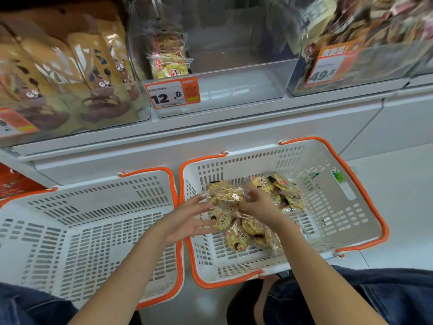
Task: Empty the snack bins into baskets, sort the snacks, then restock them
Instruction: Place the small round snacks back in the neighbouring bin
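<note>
Two white baskets with orange rims stand on the floor below the shelf. The right basket (pixel 328 207) holds several yellow cracker packets (pixel 241 233). Over it, my right hand (pixel 260 202) grips a small stack of cracker packets (pixel 225 194) from the right side. My left hand (pixel 187 221) has straight fingers that touch the stack's left side and underside. The left basket (pixel 93 231) has nothing in it. The clear snack bin (pixel 234 66) on the shelf holds two cracker packets (pixel 169 63) at its left wall.
A 12.8 price tag (pixel 172 92) hangs on the clear bin. Brown snack bags (pixel 70 73) fill the bin to its left, and mixed snacks (pixel 375 26) with a 49.8 tag fill the one to its right. My knees in jeans (pixel 375 296) frame the baskets.
</note>
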Tool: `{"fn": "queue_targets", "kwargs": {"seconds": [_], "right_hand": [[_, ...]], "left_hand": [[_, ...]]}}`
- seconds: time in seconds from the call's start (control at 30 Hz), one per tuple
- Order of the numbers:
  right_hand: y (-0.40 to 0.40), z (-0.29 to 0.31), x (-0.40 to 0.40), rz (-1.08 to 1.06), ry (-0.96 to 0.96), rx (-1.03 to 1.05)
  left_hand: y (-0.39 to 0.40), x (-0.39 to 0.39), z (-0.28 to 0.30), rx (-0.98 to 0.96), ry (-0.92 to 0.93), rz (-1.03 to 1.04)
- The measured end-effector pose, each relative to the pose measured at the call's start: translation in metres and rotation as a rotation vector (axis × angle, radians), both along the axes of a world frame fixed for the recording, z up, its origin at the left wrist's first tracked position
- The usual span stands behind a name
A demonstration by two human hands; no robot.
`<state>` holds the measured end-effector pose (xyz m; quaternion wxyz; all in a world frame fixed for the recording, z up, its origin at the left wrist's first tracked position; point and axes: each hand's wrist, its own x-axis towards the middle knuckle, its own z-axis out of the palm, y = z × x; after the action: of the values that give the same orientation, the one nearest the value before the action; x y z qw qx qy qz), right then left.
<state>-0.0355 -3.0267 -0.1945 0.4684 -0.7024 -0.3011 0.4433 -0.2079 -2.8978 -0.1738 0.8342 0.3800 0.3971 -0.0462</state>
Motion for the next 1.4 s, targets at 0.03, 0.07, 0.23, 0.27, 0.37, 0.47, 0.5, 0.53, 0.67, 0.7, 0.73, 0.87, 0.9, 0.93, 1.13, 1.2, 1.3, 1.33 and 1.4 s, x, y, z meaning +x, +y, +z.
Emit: {"fn": "queue_targets", "kwargs": {"seconds": [0.03, 0.07, 0.23, 0.27, 0.37, 0.47, 0.5, 0.53, 0.67, 0.7, 0.73, 0.87, 0.9, 0.93, 1.13, 1.2, 1.3, 1.33, 1.4], "right_hand": [[0.002, 0.007, -0.003, 0.001, -0.041, 0.018], [0.004, 0.012, -0.006, 0.010, -0.089, 0.021], [0.012, 0.029, -0.032, 0.133, -0.280, 0.048], [0.012, 0.033, -0.034, 0.140, -0.293, 0.049], [0.011, 0.041, -0.033, 0.095, -0.325, 0.094], [0.011, 0.053, -0.031, 0.001, -0.284, 0.134], [0.011, 0.057, -0.032, -0.042, -0.261, 0.147], [0.011, 0.061, -0.033, -0.096, -0.247, 0.164], [0.013, 0.079, -0.044, -0.234, -0.226, 0.280], [0.015, 0.083, -0.050, -0.236, -0.228, 0.307], [0.017, 0.087, -0.057, -0.228, -0.214, 0.350], [0.023, 0.091, -0.088, -0.112, -0.191, 0.461], [0.023, 0.088, -0.093, -0.071, -0.203, 0.460], [0.023, 0.085, -0.098, -0.036, -0.215, 0.451], [0.022, 0.084, -0.101, 0.000, -0.213, 0.358], [0.020, 0.085, -0.099, 0.049, -0.176, 0.327], [0.021, 0.087, -0.100, 0.025, -0.076, 0.294], [0.023, 0.086, -0.100, -0.011, -0.043, 0.285], [0.023, 0.084, -0.098, -0.053, -0.059, 0.253]], "left_hand": [[-0.001, -0.004, 0.006, -0.126, -0.046, 0.042], [-0.005, -0.008, 0.014, -0.207, -0.075, 0.093], [-0.013, -0.021, 0.024, -0.090, -0.040, 0.177], [-0.013, -0.026, 0.024, -0.037, -0.021, 0.173], [-0.006, -0.041, 0.022, 0.109, 0.024, 0.201], [-0.001, -0.049, 0.026, 0.189, -0.015, 0.221], [-0.001, -0.051, 0.027, 0.212, -0.028, 0.221], [0.000, -0.053, 0.029, 0.230, -0.035, 0.225], [0.004, -0.061, 0.033, 0.195, -0.068, 0.313], [0.006, -0.063, 0.034, 0.176, -0.080, 0.343], [0.007, -0.065, 0.034, 0.159, -0.096, 0.374], [0.012, -0.069, 0.036, 0.127, -0.157, 0.470], [0.012, -0.069, 0.038, 0.125, -0.183, 0.483], [0.013, -0.069, 0.041, 0.117, -0.210, 0.492], [0.014, -0.072, 0.050, 0.076, -0.253, 0.482], [0.012, -0.070, 0.050, 0.137, -0.259, 0.461], [0.011, -0.068, 0.049, 0.224, -0.257, 0.441], [0.010, -0.068, 0.049, 0.251, -0.251, 0.430], [0.008, -0.067, 0.048, 0.288, -0.243, 0.420]]}}
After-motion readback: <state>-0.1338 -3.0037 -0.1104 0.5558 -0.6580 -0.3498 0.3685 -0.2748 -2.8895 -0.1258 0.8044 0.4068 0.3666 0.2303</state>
